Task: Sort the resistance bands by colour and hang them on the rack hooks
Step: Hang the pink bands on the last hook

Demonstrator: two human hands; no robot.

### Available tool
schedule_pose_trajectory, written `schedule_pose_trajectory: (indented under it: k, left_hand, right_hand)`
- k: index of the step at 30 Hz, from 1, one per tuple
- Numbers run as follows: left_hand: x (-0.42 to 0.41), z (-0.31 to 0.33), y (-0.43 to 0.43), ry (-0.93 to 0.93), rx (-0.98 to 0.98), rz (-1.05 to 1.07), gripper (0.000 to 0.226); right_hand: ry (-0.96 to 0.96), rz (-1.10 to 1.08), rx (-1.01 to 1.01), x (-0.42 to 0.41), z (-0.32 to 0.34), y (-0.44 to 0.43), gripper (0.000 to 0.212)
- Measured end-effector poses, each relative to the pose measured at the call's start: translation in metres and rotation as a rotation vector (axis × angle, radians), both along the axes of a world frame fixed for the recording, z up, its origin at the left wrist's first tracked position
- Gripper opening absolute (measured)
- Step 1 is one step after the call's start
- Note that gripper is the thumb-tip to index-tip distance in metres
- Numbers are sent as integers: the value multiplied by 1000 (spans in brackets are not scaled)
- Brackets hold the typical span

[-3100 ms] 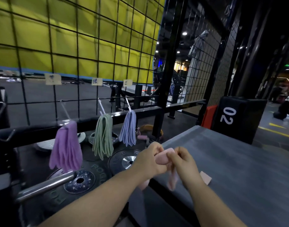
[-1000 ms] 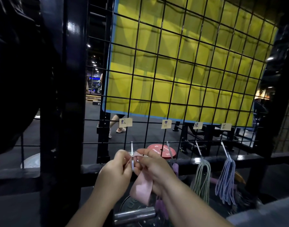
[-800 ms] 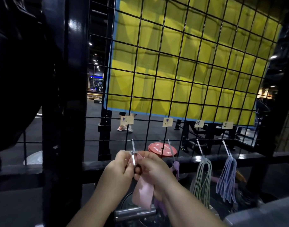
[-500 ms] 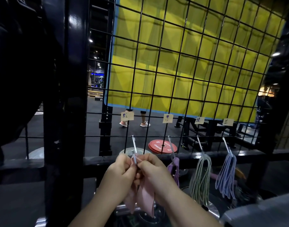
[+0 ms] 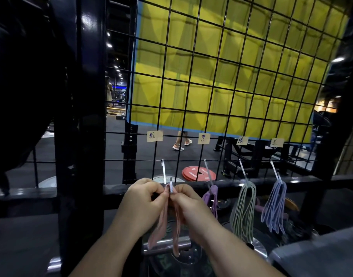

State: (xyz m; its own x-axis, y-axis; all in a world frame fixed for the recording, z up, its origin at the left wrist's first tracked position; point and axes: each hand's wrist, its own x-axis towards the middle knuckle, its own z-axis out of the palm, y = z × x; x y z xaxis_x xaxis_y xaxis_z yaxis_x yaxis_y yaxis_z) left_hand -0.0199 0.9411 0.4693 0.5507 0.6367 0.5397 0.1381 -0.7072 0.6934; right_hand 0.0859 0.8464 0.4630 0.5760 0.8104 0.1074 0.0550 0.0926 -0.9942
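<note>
A flat pink rubber resistance band (image 5: 163, 222) is pinched at its top by both hands, at the lower tip of the leftmost thin silver hook (image 5: 163, 170) on the black wire-grid rack (image 5: 89, 116), at 6 o'clock in the view. The left hand (image 5: 143, 198) is curled on the left strand and the right hand (image 5: 188, 202) on the right strand. Both strands hang down between the wrists. Whether the band is seated over the hook cannot be told. Towards 3 o'clock, bunches of purple bands (image 5: 211, 196), pale green bands (image 5: 243, 208) and lavender-blue bands (image 5: 274, 204) are hung on separate hooks.
</note>
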Motion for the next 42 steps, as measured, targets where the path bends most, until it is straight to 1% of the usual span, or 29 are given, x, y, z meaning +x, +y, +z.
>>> schedule_pose_trajectory:
  k: [3, 5, 7, 9, 11, 13, 16, 18, 20, 23, 26, 28, 29, 34, 37, 42]
  left_hand:
    - [-2, 4, -1, 25, -129, -82, 14]
    - [-3, 6, -4, -18, -224, -196, 23]
    - [-2, 7, -6, -52, -249, -256, 27]
    - [1, 7, -6, -75, -223, -213, 18]
    - [4, 7, -4, -120, -208, -147, 10]
    - [7, 5, 0, -164, -227, -145, 16]
    - [7, 4, -2, -213, -357, -176, 20]
    - [6, 2, -5, -254, -459, -223, 21]
    - [6, 2, -7, -291, -519, -263, 21]
    - [6, 2, -7, -308, -533, -244, 20]
    - [7, 1, -7, -306, -556, -245, 18]
    - [7, 1, -5, -330, -599, -270, 17]
    - [6, 1, -6, -343, -621, -286, 17]
    - [6, 1, -7, -366, -662, -357, 12]
    - [6, 0, -8, -361, -677, -382, 10]
    - [4, 1, -7, -354, -676, -407, 11]
  right_hand:
    - [22, 6, -13, 0, 2, -2, 11]
    - [48, 24, -7, 2, 4, -3, 17]
    - [46, 51, -15, 2, 6, -3, 22]
    - [33, 60, -43, 1, 8, -4, 26]
    - [8, 50, -65, 0, 7, -4, 21]
    - [-7, 32, -73, -1, 6, -3, 15]
    - [14, 17, -73, -4, 4, -2, 21]
    - [25, 8, -31, -3, 2, -1, 27]
    - [66, 8, 26, 0, 0, -1, 32]
    - [129, 43, 63, -1, 1, -2, 22]
    - [210, 63, 71, -4, 1, -4, 26]
    - [233, 65, 61, -4, 0, -3, 23]
    - [240, 77, 45, -4, -1, -2, 26]
    - [265, 118, -55, -6, -5, -5, 33]
    - [220, 108, -57, -7, -4, -6, 36]
    - [208, 103, -44, -6, 0, -8, 35]
